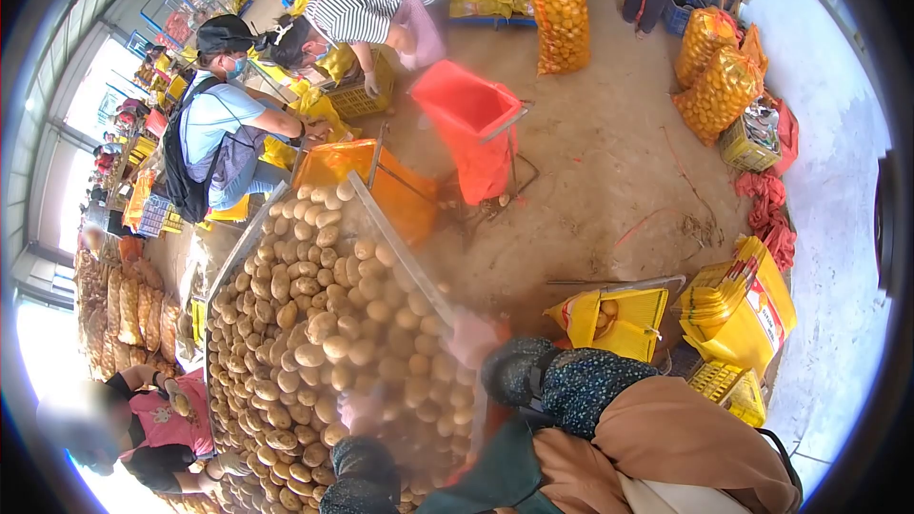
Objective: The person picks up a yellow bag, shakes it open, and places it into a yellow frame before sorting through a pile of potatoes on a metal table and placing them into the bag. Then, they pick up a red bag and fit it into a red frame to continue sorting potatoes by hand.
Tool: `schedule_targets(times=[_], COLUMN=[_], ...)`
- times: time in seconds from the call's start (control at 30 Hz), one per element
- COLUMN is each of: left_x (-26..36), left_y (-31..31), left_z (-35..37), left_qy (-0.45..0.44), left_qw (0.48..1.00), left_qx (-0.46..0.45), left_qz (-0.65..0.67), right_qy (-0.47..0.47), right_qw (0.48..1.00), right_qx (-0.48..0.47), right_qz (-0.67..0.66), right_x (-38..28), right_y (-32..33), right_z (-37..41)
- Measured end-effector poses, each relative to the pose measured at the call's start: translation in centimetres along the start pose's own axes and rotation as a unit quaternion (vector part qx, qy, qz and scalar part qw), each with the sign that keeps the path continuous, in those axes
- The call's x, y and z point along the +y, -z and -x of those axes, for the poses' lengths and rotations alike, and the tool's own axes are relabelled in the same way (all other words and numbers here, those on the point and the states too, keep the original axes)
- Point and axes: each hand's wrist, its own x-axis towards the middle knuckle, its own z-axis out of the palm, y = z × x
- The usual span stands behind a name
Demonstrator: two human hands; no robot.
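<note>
Potatoes (305,324) are heaped on a sorting table with a pale metal rim (405,257). My left hand (360,407), in a dark cuff, is over the lower part of the heap; its fingers are smeared and any held potato cannot be made out. By the rim on the right side is my right hand (471,338), at the end of a dark speckled sleeve. It is a pinkish blur, with its fingers indistinct. A hazy patch covers the potatoes around both hands.
A co-worker in pink (190,409) reaches in at the lower left; two others bend at the upper left. Beyond the rim are an orange bag (390,190), a red bag (471,133) on a frame and a yellow bag (614,319). Filled sacks (562,19) stand farther off.
</note>
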Motion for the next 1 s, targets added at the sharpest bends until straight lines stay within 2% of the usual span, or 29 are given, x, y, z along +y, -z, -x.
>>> schedule_targets(times=[0.33,0.83,1.0], left_x=[0.4,0.1,0.0], left_y=[0.5,0.2,0.1], left_z=[0.4,0.3,0.4], left_qy=[0.009,0.003,-0.011], left_qw=[1.0,1.0,1.0], left_qx=[-0.004,0.003,0.009], left_qz=[-0.005,0.003,0.001], right_qy=[0.009,0.026,0.027], right_qw=[1.0,0.999,0.999], right_qx=[0.005,0.016,0.014], right_qz=[-0.01,-0.017,0.016], right_x=[1.9,1.8,0.6], right_y=[-2.0,-2.0,-0.7], right_z=[-1.3,-1.0,-0.2])
